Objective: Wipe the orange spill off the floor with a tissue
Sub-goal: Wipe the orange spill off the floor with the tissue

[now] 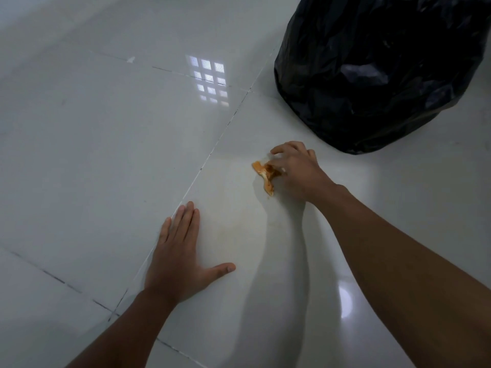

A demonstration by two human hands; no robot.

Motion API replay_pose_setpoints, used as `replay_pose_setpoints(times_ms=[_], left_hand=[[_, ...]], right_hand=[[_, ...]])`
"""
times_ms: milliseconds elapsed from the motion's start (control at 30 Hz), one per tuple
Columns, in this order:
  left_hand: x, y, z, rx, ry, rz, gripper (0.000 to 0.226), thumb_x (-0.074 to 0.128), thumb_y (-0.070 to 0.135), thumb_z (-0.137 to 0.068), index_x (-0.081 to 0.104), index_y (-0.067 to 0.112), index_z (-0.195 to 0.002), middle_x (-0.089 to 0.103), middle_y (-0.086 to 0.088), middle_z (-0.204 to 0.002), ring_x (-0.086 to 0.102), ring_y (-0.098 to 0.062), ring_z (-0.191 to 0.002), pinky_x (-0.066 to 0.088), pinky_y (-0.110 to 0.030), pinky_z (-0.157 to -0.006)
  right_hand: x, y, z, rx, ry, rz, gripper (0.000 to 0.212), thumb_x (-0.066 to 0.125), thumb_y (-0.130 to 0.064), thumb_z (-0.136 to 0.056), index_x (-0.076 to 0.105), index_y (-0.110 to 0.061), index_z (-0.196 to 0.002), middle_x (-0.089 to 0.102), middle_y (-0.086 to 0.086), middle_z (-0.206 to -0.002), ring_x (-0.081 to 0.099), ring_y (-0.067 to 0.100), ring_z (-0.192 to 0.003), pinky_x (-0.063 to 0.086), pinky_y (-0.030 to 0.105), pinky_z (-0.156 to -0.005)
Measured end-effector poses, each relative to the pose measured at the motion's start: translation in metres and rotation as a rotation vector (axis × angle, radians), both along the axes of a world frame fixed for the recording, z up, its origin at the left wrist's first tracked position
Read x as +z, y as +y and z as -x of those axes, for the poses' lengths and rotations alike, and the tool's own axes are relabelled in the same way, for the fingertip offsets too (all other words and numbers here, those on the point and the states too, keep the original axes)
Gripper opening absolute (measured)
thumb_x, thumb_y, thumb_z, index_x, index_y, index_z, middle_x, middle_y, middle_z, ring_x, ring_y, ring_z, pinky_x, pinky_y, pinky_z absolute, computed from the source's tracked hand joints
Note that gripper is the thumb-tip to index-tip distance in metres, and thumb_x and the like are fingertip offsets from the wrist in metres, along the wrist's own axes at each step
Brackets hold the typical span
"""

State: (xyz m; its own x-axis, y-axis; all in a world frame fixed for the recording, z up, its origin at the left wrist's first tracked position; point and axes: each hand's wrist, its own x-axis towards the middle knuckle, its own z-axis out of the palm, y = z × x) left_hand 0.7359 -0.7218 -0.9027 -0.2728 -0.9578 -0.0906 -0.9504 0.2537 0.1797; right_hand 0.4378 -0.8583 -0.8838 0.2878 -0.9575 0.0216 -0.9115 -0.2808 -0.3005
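Note:
My right hand [295, 170] grips a crumpled tissue [265, 173] and presses it on the white tiled floor [106, 144]. The tissue is soaked orange and sticks out to the left of my curled fingers. A faint yellowish smear [233, 229] shows on the tile between my two hands. My left hand [178, 257] lies flat on the floor with fingers straight and thumb spread, holding nothing.
A black rubbish bag [372, 75] stands on the floor at the upper right, just beyond my right hand. Dark grout lines cross the glossy tiles, and a window's reflection [210, 79] shines at top centre.

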Motion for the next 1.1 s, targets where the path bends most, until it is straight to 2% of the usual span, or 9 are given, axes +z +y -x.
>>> replay_pose_setpoints(times_ms=[67,100,167,267,433,600,700,833,1100], left_hand=[[0.001,0.0,0.001,0.0,0.002,0.003,0.132,0.027,0.1,-0.067,0.014,0.005,-0.158,0.006,-0.007,-0.168,0.002,-0.021,-0.156,0.01,-0.047,-0.126],[0.001,0.0,0.001,0.0,0.004,0.003,0.132,0.028,0.1,-0.067,0.015,0.005,-0.158,0.007,-0.007,-0.168,0.003,-0.021,-0.156,0.01,-0.047,-0.126],[0.001,0.0,0.002,-0.002,0.002,0.002,0.132,0.028,0.099,-0.067,0.015,0.005,-0.158,0.007,-0.008,-0.168,0.003,-0.022,-0.156,0.009,-0.046,-0.126],[0.001,-0.001,0.001,-0.003,-0.007,0.001,0.131,0.028,0.099,-0.067,0.015,0.005,-0.158,0.006,-0.007,-0.168,0.002,-0.021,-0.156,0.007,-0.045,-0.126],[0.0,0.0,0.0,0.0,0.002,-0.002,0.13,0.027,0.099,-0.069,0.014,0.005,-0.158,0.004,-0.006,-0.168,0.0,-0.02,-0.156,0.01,-0.046,-0.126],[0.0,0.0,0.0,0.005,0.011,-0.006,0.129,0.026,0.098,-0.069,0.012,0.005,-0.158,0.003,-0.006,-0.168,-0.002,-0.019,-0.156,0.009,-0.046,-0.126],[0.001,0.0,0.001,0.006,0.02,0.001,0.128,0.027,0.097,-0.07,0.012,0.005,-0.158,0.003,-0.006,-0.168,-0.001,-0.019,-0.156,0.009,-0.046,-0.126],[0.001,0.001,0.002,0.011,0.033,0.014,0.125,0.033,0.093,-0.071,0.017,0.004,-0.158,0.007,-0.006,-0.168,0.003,-0.02,-0.156,0.01,-0.046,-0.126],[0.0,0.0,0.001,0.008,0.026,0.024,0.123,0.028,0.094,-0.073,0.02,0.004,-0.157,0.01,-0.008,-0.167,0.006,-0.021,-0.156,0.013,-0.048,-0.126]], right_hand=[[0.001,0.001,-0.003,0.018,-0.106,-0.093,0.041,0.056,-0.024,-0.086,0.064,-0.04,-0.123,0.045,-0.007,-0.145,0.023,0.018,-0.134,0.012,0.027,-0.09],[0.004,0.002,-0.006,0.025,-0.159,-0.163,0.044,0.049,-0.037,-0.084,0.061,-0.042,-0.126,0.042,-0.008,-0.147,0.023,0.018,-0.134,0.014,0.028,-0.093],[0.006,0.002,-0.011,0.087,-0.138,-0.204,0.056,0.035,-0.051,-0.078,0.058,-0.044,-0.129,0.036,-0.008,-0.152,0.021,0.021,-0.139,0.014,0.03,-0.098],[0.006,0.001,-0.015,0.181,0.045,-0.095,0.047,0.048,-0.017,-0.091,0.057,-0.038,-0.132,0.034,-0.007,-0.157,0.012,0.024,-0.149,0.014,0.035,-0.099],[0.005,0.003,0.0,0.091,0.106,-0.028,0.051,0.048,-0.006,-0.089,0.056,-0.032,-0.132,0.042,-0.008,-0.151,0.023,0.026,-0.142,0.023,0.043,-0.1],[0.004,0.015,0.014,0.003,0.096,0.026,0.054,0.054,-0.002,-0.081,0.061,-0.026,-0.128,0.052,0.0,-0.131,0.034,0.026,-0.122,0.031,0.039,-0.094],[0.003,0.02,0.015,-0.083,-0.033,0.037,0.047,0.051,0.001,-0.085,0.065,-0.018,-0.125,0.055,0.004,-0.119,0.04,0.026,-0.113,0.04,0.038,-0.094],[0.011,0.021,0.002,-0.093,-0.18,-0.056,0.049,0.047,0.002,-0.087,0.061,-0.012,-0.131,0.053,0.005,-0.122,0.044,0.022,-0.115,0.044,0.035,-0.094],[0.015,0.034,-0.016,-0.156,-0.207,-0.097,0.03,0.048,-0.007,-0.084,0.073,-0.016,-0.098,0.052,0.002,-0.091,0.057,0.023,-0.079,0.053,0.038,-0.07]])
